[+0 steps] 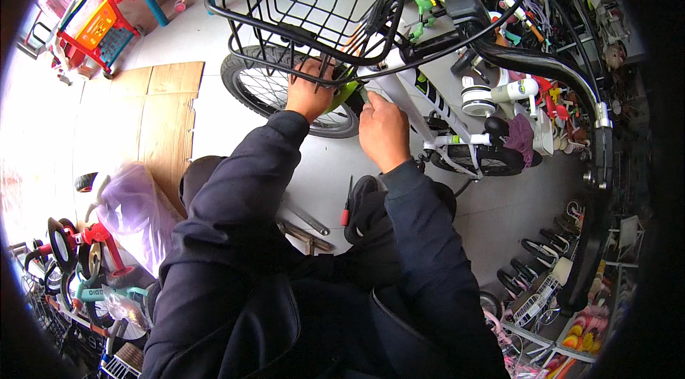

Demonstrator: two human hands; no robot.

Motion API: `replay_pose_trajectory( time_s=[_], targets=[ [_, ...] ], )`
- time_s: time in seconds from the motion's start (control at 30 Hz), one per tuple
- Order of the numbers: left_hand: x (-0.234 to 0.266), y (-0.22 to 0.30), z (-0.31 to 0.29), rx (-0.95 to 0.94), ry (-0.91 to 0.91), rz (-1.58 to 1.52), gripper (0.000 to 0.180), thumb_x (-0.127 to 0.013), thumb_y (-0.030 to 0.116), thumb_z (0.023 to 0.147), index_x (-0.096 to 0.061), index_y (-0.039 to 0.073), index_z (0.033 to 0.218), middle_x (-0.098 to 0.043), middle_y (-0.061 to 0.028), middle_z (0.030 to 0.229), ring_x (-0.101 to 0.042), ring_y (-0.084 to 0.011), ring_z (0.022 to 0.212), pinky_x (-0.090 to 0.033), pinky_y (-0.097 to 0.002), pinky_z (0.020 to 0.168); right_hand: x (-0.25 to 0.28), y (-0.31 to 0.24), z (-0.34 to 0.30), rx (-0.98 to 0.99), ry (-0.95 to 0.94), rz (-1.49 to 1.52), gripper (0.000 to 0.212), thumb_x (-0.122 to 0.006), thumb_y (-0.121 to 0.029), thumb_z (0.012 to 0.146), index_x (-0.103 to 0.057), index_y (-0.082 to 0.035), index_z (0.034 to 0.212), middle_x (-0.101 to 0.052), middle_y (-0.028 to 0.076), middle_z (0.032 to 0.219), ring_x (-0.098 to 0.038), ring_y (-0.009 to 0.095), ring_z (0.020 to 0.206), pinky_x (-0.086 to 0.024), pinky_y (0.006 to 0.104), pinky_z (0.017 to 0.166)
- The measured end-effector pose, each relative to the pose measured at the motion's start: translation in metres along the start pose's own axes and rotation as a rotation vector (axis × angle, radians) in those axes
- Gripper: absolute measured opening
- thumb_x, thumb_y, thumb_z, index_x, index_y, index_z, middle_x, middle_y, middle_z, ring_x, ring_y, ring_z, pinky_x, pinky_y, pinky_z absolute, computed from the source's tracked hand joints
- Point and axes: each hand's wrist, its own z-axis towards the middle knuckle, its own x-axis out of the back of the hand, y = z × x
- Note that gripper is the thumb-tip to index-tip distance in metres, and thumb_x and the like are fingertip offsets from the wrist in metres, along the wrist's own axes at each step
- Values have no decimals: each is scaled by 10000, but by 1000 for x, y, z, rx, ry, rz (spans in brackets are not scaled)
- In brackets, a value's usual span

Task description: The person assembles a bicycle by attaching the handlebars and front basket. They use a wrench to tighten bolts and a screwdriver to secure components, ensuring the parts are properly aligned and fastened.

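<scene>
A white bicycle (402, 99) stands in front of me, with a black wire basket (295, 34) over its front wheel (235, 86). My left hand (311, 92) reaches under the basket's lower wires, beside a green part of the fork area. Its fingers are curled and partly hidden, so what they grip does not show. Close to the white frame tube, my right hand (384, 131) is closed with the thumb pointing up. A small greyish piece shows at its thumb tip, too little to name.
A screwdriver (346, 216) with a red handle and a metal bar (308, 213) lie on the floor near my shoe. Flattened cardboard (165, 104) and a purple plastic bag (132, 208) are at left. The handlebar (535, 58) arches over the right side, before crowded shelves.
</scene>
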Motion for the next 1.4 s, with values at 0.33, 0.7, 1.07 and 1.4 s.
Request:
replay_pose_trajectory(
  time_s=[0.33,0.7,1.07,1.4],
  targets=[
    [-1,-5,2,31,-90,-34,324,-629,185,797,-692,86,1100,-651,-128,1038,-608,-337,988,-491,-464,824,29,21,38,351,-127,3,313,-529,-117,885,-651,84,1092,-663,276,785,-654,404,712,-515,444,672],
    [-2,-4,0,30,-39,-75,450,-676,91,716,-652,97,1165,-634,-161,1106,-612,-396,983,-502,-493,832,15,14,3,8,-38,-3,351,-519,-158,911,-671,62,1138,-674,308,986,-680,427,940,-527,427,846],
    [7,6,3,58,-46,-34,301,-630,138,788,-686,75,1077,-654,-139,1018,-615,-342,969,-508,-461,793,-43,13,-21,51,175,102,391,-527,-126,943,-552,36,1298,-666,304,1059,-652,461,951,-510,496,846],
    [3,5,2,40,-68,39,371,-658,210,802,-680,83,1150,-664,-107,1046,-612,-290,1031,-505,-444,837,-67,16,-32,42,159,90,532,-530,-109,953,-364,63,1429,-590,331,1235,-604,488,1071,-494,492,898]
  ],
)
